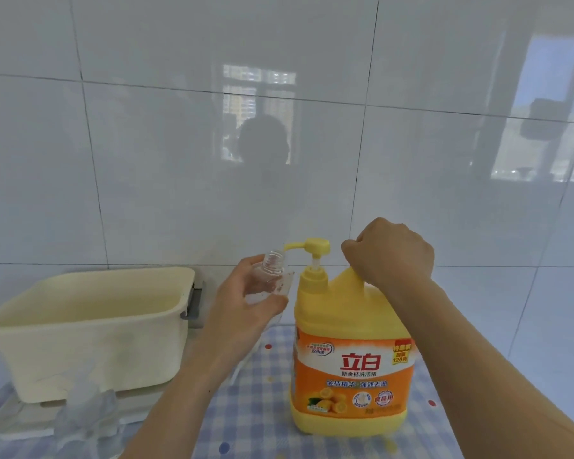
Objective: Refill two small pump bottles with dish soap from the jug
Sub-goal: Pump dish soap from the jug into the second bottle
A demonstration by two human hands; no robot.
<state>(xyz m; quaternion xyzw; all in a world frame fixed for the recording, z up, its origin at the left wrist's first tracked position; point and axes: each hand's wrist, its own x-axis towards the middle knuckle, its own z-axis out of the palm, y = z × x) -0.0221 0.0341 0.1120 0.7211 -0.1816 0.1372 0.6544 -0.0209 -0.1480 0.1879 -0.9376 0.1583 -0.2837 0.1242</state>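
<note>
Holding the small clear bottle (272,276) in the left hand (246,309), neck just beside the pump spout (294,245) at ten o'clock of the jug (352,326), gripping its handle (353,276) with the right hand (391,256), risking soap spilling past a misaligned narrow mouth.

Tub (90,313) left of jug (348,359), bottle (272,273) between.
</note>
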